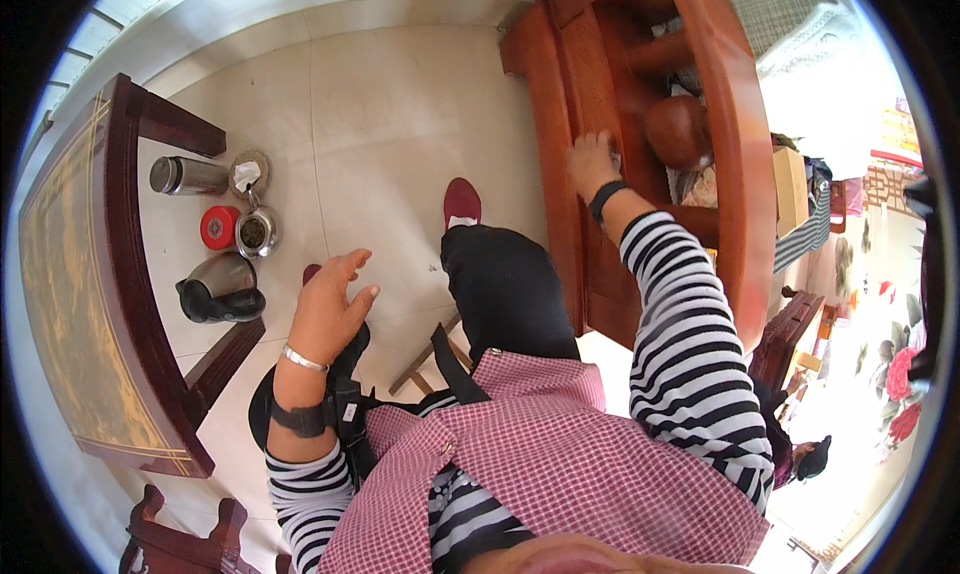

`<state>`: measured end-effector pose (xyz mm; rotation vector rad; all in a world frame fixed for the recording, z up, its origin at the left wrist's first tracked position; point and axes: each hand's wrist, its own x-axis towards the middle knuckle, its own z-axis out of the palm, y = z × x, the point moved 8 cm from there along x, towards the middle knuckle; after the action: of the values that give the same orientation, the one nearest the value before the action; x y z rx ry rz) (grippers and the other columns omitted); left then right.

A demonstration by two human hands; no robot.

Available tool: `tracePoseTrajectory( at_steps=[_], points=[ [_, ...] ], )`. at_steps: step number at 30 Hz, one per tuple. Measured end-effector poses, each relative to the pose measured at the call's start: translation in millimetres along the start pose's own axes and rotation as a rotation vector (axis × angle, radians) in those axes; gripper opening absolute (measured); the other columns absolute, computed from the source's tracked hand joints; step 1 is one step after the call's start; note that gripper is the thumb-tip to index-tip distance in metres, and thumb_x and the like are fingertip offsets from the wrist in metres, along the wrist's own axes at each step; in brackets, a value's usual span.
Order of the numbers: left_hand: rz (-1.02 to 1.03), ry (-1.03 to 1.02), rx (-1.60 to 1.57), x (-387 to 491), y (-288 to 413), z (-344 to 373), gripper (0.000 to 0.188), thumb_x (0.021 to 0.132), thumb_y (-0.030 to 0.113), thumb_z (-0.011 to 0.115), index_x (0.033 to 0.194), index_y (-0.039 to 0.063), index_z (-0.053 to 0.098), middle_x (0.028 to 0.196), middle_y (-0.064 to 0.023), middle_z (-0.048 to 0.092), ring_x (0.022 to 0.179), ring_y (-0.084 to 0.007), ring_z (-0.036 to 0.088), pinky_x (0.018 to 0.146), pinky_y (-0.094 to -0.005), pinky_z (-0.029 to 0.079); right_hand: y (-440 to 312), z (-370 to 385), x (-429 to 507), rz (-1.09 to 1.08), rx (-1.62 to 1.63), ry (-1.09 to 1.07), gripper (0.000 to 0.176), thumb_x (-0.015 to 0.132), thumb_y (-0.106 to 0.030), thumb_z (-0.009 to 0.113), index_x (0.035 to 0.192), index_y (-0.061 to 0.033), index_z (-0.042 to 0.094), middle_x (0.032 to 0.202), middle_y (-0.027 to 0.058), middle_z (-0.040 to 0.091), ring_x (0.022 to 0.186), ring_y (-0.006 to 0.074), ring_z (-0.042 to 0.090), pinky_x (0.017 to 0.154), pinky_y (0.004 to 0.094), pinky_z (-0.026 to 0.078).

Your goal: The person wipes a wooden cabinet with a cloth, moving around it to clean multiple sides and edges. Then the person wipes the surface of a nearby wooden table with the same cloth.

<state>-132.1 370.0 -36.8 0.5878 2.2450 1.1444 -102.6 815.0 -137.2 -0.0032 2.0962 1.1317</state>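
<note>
Above the tiled floor, my left hand (335,304) is held with its fingers apart and nothing in it; a silver bangle circles its wrist. My right hand (595,163) reaches over the seat of a reddish wooden bench (559,161) at the right. Something small and greyish shows beside its fingers, too unclear to name, and I cannot tell whether the hand holds it. Past that hand, a rounded wooden part (679,132) of the bench shows between its rails, with crumpled cloth (699,188) behind it.
On the floor at left are a steel flask (196,176), a red-lidded container (219,227), a metal pot (256,232) and an electric kettle (219,287), beside a dark wooden table (142,289). A wooden stool (424,367) stands near my legs. A person (795,454) is at far right.
</note>
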Motion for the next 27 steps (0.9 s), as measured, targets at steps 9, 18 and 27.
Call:
tracePoseTrajectory(
  at_steps=[9,18,27],
  points=[
    [-0.002,-0.042,0.040,18.1,19.8,-14.9,0.047,0.080,0.009,0.072,0.124,0.001,0.058,0.115,-0.0220,0.064,0.104,-0.0416,0.062,0.088,-0.0427,0.051,59.1,-44.8,79.6,0.030,0.138,0.190,0.026,0.093,-0.015,0.058,0.118,-0.0118,0.065,0.118,0.0105,0.063,0.117,0.0286,0.055,0.102,0.0546,0.030],
    [-0.028,-0.099,0.089,53.8,11.3,-14.1,0.049,0.078,0.009,0.075,0.124,0.002,0.059,0.111,-0.0207,0.065,0.097,-0.0409,0.063,0.082,-0.0434,0.052,130.4,-82.4,167.1,0.156,0.158,0.324,0.028,0.096,-0.017,0.056,0.123,-0.0151,0.061,0.120,0.0098,0.063,0.118,0.0299,0.055,0.100,0.0559,0.035],
    [-0.034,-0.132,0.087,84.2,6.8,-9.5,0.050,0.077,0.008,0.075,0.124,0.003,0.058,0.110,-0.0195,0.065,0.096,-0.0398,0.062,0.084,-0.0432,0.051,192.8,-114.0,238.0,0.314,0.343,0.818,0.038,0.090,-0.011,0.059,0.128,-0.0129,0.059,0.118,0.0092,0.064,0.112,0.0315,0.058,0.095,0.0535,0.044]
  ],
)
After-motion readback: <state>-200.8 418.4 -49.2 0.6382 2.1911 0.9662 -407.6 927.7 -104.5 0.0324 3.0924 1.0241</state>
